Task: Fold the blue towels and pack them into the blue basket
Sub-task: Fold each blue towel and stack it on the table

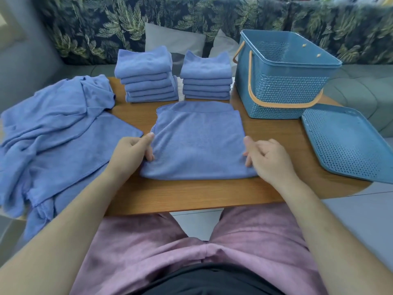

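A half-folded blue towel (197,141) lies flat in the middle of the wooden table (191,194). My left hand (129,154) pinches its left edge and my right hand (268,158) grips its right edge. Behind it stand two stacks of folded blue towels, the left stack (146,75) and the right stack (206,78). A heap of unfolded blue towels (53,135) covers the table's left side and hangs over its edge. The blue basket (282,81), empty, with an orange handle, stands at the back right.
The basket's perforated blue lid (348,143) lies flat at the right edge of the table. A sofa with leaf-patterned cushions (191,18) runs behind the table. My lap in pink shorts is below the front edge.
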Demonstrator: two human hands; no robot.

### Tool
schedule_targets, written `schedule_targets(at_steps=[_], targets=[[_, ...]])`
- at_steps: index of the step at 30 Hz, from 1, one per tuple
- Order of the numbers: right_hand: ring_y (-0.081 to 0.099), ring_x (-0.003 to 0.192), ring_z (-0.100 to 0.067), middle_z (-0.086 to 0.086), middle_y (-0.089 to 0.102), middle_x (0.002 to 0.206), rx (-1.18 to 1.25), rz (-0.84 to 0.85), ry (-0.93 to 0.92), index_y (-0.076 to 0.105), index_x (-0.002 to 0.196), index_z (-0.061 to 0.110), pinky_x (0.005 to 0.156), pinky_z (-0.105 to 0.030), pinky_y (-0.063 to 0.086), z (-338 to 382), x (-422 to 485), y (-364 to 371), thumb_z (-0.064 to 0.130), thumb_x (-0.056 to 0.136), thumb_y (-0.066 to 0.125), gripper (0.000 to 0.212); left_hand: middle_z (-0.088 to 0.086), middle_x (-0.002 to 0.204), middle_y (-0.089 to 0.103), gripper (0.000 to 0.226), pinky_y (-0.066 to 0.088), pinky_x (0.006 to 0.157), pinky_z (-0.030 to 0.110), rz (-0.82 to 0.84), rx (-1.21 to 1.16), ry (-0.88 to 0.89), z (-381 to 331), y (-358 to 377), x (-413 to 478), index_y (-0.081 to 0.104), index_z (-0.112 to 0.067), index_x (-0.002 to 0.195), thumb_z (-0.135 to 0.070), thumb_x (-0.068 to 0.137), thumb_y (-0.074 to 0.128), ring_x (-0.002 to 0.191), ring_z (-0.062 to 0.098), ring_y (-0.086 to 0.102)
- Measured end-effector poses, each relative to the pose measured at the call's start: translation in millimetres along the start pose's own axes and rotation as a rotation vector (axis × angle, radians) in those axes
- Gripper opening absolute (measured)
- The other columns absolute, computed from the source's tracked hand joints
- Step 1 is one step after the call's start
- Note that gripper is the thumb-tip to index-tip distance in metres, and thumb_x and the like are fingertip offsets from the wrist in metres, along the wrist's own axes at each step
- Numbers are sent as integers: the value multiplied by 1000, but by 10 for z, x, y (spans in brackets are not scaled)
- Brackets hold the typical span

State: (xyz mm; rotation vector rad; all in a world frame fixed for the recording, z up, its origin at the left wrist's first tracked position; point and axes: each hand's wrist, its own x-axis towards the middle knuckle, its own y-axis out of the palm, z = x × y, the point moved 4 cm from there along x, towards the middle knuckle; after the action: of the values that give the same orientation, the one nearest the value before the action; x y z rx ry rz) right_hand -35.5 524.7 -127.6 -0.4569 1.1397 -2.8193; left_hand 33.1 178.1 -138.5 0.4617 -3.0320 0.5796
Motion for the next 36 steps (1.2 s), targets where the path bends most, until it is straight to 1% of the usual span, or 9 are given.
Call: schedule_targets(at_steps=[3,6,8,15,18,22,26,30,36], targets=[[56,103,-17,13,72,101,-297,15,-281,73,92,26,89,-38,48,310,-38,238,54,97,47,39,-12,64,61,36,43,68,31,8,307,185,-166,135,-15,70,-18,68,-40,94,58,64,4,56],[31,147,-16,11,42,157,-427,277,-234,52,145,35,117,-39,28,351,-102,582,61,97,42,55,-15,129,63,42,45,102,33,108,636,341,-215,403,-9,73,-28,114,-55,90,51,122,8,56],[17,153,-13,14,26,164,-457,364,-192,38,153,39,122,-39,18,301,-158,679,63,100,38,58,-10,150,49,58,35,113,36,202,790,337,-135,534,-18,61,-31,136,-62,89,45,142,13,40],[51,105,-14,13,56,105,-521,441,-229,63,102,35,91,-35,44,605,-293,421,66,93,48,35,-13,73,57,32,50,68,39,156,744,377,-321,505,-107,57,-29,75,-56,92,51,73,6,53],[57,96,-17,11,59,91,-463,330,-263,63,86,29,81,-36,44,679,-351,437,56,95,52,31,-12,103,62,33,48,86,38,93,794,459,-247,565,-208,66,-29,100,-56,92,48,100,14,57],[19,153,-16,9,28,163,-467,412,-236,38,153,37,121,-37,18,569,-344,611,60,100,42,58,-9,167,15,71,7,123,40,261,885,269,-98,755,-230,33,-37,155,-68,91,25,155,19,5],[-3,156,-11,12,6,169,-490,501,-213,22,160,38,125,-33,-1,479,-362,627,63,102,31,63,-11,163,27,74,22,120,39,241,949,301,-158,751,-281,37,-38,152,-72,89,21,151,19,22],[26,149,-11,14,37,157,-467,425,-213,51,142,36,120,-33,23,457,-301,536,56,102,39,47,-18,138,52,59,35,99,33,158,927,390,-244,721,-331,58,-37,131,-72,90,33,125,15,46],[52,126,-23,-1,61,132,-342,171,-390,65,122,15,100,-41,46,919,20,959,28,98,53,30,-3,145,48,54,35,109,41,-110,672,208,-93,374,11,57,-22,134,-57,94,46,135,21,42]])
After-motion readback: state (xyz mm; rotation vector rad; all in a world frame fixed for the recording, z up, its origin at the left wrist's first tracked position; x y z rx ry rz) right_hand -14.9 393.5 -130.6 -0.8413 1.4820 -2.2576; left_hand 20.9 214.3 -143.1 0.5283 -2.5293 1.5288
